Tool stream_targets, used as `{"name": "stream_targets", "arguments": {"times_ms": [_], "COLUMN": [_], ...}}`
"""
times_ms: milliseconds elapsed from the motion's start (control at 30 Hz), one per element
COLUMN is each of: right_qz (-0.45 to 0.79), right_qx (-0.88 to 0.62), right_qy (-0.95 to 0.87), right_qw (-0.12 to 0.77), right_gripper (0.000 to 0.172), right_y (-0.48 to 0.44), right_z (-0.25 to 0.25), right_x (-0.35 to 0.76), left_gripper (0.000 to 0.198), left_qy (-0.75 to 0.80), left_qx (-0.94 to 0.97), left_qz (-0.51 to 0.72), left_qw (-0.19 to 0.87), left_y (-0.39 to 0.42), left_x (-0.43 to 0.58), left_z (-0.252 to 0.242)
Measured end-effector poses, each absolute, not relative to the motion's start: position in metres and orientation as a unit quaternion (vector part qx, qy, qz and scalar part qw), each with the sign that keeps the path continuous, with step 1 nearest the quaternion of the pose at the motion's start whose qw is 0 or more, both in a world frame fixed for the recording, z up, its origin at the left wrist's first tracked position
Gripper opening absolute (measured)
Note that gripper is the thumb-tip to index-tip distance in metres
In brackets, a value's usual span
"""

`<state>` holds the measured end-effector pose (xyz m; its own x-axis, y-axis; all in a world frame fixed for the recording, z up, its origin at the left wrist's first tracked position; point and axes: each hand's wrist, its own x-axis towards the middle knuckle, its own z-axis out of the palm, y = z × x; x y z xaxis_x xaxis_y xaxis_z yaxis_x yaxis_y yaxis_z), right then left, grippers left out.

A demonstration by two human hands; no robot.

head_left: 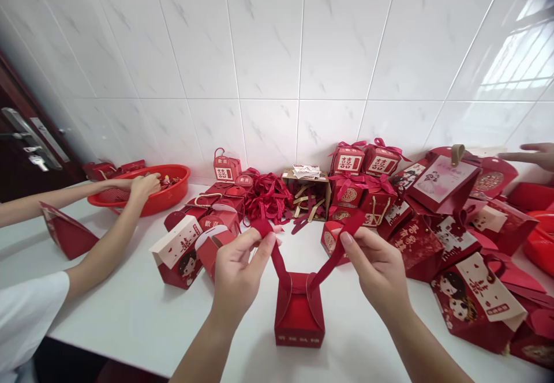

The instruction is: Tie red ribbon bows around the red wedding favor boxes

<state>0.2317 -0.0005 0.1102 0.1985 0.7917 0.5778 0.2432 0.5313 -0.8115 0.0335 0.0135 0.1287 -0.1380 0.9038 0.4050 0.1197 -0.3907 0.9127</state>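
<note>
A small dark-red gift box (299,319) stands on the white table in front of me, its curved top flaps folded inward. A red ribbon (280,265) passes through the top of the box, and its two ends rise apart in a V. My left hand (242,267) pinches one ribbon end between thumb and fingers. The other end is pinched in my right hand (375,265), level with the left. Both hands are above the box, one to each side. Behind them lies a heap of loose red ribbons (269,195).
A carton (324,210) holds cords and ribbon pieces. Finished boxes (348,161) stack by the wall; more boxes (415,247) crowd the right. At left, a co-worker's hands (145,188) reach into a red basin (179,190). Another person's hand (532,155) shows at far right.
</note>
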Motion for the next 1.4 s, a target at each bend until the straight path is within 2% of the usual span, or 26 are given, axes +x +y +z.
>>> {"name": "stream_targets", "arguments": {"times_ms": [133,300,467,633,800,967,1133,1233,1333,1400], "right_qz": [0.228,0.252,0.322,0.403,0.408,0.299,0.022,-0.076,-0.086,-0.047], "right_qx": [-0.421,-0.4,-0.379,-0.392,-0.276,-0.253,-0.177,-0.181,-0.204,-0.248], "right_qy": [-0.617,-0.615,-0.588,-0.582,-0.688,-0.742,-0.841,-0.843,-0.823,-0.785], "right_qw": [0.625,0.631,0.638,0.588,0.533,0.545,0.511,0.5,0.524,0.566], "right_gripper": [0.037,0.033,0.029,0.023,0.02,0.017,0.03,0.03,0.031,0.032], "right_y": [0.001,0.003,0.006,0.009,0.009,0.015,0.027,0.03,0.026,0.018], "right_z": [0.123,0.128,0.131,0.136,0.13,0.122,0.11,0.104,0.101,0.096], "right_x": [0.226,0.225,0.222,0.215,0.215,0.221,0.232,0.233,0.23,0.233], "left_gripper": [0.029,0.029,0.035,0.035,0.026,0.024,0.023,0.029,0.031,0.026], "left_qy": [0.415,0.405,0.388,0.374,0.364,0.367,0.367,0.356,0.352,0.401], "left_qx": [0.6,0.58,0.61,0.685,0.732,0.738,0.659,0.656,0.718,0.764], "left_qz": [0.586,0.581,0.56,0.494,0.444,0.396,0.394,0.379,0.349,0.368], "left_qw": [0.352,0.403,0.404,0.383,0.366,0.405,0.526,0.547,0.488,0.347], "left_y": [0.018,0.018,0.016,0.016,0.017,0.019,0.026,0.027,0.02,0.013], "left_x": [0.038,0.039,0.04,0.044,0.046,0.037,0.027,0.027,0.031,0.03], "left_z": [0.134,0.133,0.138,0.14,0.137,0.138,0.133,0.131,0.134,0.133]}}
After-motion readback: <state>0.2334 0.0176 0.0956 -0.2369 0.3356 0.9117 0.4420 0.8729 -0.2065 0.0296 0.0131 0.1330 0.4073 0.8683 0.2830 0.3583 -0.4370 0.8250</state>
